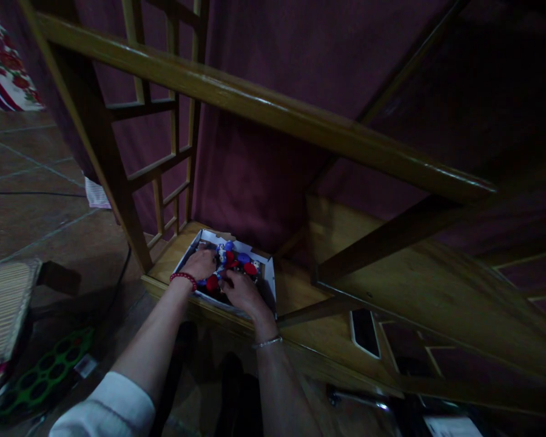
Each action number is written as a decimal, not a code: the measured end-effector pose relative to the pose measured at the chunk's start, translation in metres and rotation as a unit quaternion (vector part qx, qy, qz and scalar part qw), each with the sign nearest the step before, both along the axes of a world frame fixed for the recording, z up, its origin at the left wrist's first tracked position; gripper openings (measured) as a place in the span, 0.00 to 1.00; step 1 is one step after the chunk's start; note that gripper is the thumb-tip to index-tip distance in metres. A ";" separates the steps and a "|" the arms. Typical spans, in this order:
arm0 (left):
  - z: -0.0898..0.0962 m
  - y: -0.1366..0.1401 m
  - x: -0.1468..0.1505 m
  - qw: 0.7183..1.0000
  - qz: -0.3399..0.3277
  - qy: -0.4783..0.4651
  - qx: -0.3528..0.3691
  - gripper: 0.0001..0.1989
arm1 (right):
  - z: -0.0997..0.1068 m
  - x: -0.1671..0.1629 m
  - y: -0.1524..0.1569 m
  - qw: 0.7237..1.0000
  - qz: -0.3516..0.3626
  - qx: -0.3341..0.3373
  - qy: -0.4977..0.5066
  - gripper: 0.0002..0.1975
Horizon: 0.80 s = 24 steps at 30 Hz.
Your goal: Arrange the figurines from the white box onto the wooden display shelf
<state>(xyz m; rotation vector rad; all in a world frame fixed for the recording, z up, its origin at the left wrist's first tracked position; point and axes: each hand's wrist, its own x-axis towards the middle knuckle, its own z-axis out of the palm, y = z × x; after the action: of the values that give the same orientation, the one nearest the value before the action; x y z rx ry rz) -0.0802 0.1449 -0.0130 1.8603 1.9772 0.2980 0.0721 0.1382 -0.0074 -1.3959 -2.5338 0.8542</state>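
Note:
A shallow white cardboard box (pixel 270 282) sits on the lower wooden shelf, its flaps raised. Inside are several small red, blue and white-patterned items, among them a red piece (pixel 250 268) and a blue piece (pixel 243 258); their kind is too dim to tell. My left hand (pixel 200 264), with a red beaded bracelet (pixel 184 277), reaches into the box's left side, its fingers bent down among the items. My right hand (pixel 242 290), wearing a silver bangle (pixel 267 343), is over the front middle, fingers curled together. What either hand grips is hidden.
A wooden rail (pixel 264 112) crosses above my hands, with a lattice side panel (pixel 159 164) on the left. A phone (pixel 364 332) lies on the shelf to the right. On the floor at left are a green holder with round holes (pixel 50 370) and a woven-topped seat (pixel 6 303).

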 end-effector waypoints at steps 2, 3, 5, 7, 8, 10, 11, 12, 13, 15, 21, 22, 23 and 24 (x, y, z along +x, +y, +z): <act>-0.001 0.000 0.001 1.000 -0.010 -0.002 -0.001 0.16 | 0.002 0.001 -0.002 1.000 0.003 0.005 -0.008 0.11; -0.001 0.000 0.001 1.000 -0.015 -0.004 -0.003 0.15 | 0.002 0.001 -0.003 1.000 0.003 0.006 -0.013 0.10; -0.001 0.000 0.003 0.999 -0.028 -0.011 -0.013 0.15 | 0.004 0.001 -0.004 1.000 0.003 0.007 -0.020 0.11; -0.001 -0.001 0.006 0.999 -0.040 -0.019 -0.026 0.15 | 0.005 0.001 -0.006 1.000 0.003 0.009 -0.017 0.11; 0.000 -0.001 0.007 0.998 -0.044 -0.020 -0.029 0.15 | 0.005 0.001 -0.006 1.000 0.004 0.010 -0.012 0.12; 0.003 -0.002 0.009 0.999 -0.038 -0.015 -0.027 0.15 | 0.004 0.002 -0.007 1.000 0.007 0.007 0.001 0.13; 0.004 -0.002 0.010 0.999 -0.029 -0.011 -0.024 0.15 | 0.003 0.002 -0.007 1.000 0.010 0.004 0.009 0.13; 0.005 -0.003 0.009 0.999 -0.023 -0.009 -0.022 0.15 | 0.002 0.003 -0.006 1.000 0.012 0.001 0.016 0.13; 0.006 -0.003 0.009 1.000 -0.019 -0.009 -0.022 0.15 | 0.001 0.003 -0.006 1.000 0.012 -0.001 0.023 0.13; 0.007 -0.004 0.007 1.000 -0.018 -0.017 -0.015 0.14 | -0.001 0.004 -0.005 0.999 0.008 -0.005 0.033 0.13; 0.008 -0.007 0.001 0.998 0.002 -0.058 0.009 0.13 | -0.001 0.006 -0.004 0.999 0.001 -0.009 0.044 0.12; 0.009 -0.007 0.001 0.998 0.010 -0.068 0.010 0.13 | 0.000 0.006 -0.003 0.999 0.002 -0.009 0.045 0.12; 0.010 -0.008 0.001 0.997 0.014 -0.079 0.014 0.12 | 0.000 0.007 -0.003 0.999 0.003 -0.010 0.046 0.12; 0.011 -0.008 0.000 0.996 0.015 -0.088 0.023 0.12 | 0.001 0.007 -0.003 0.999 0.004 -0.012 0.047 0.11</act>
<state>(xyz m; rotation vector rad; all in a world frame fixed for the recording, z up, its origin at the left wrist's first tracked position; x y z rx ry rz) -0.0798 0.1370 -0.0019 1.7674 1.8959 0.5014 0.0787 0.1351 -0.0066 -1.3204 -2.4695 0.9320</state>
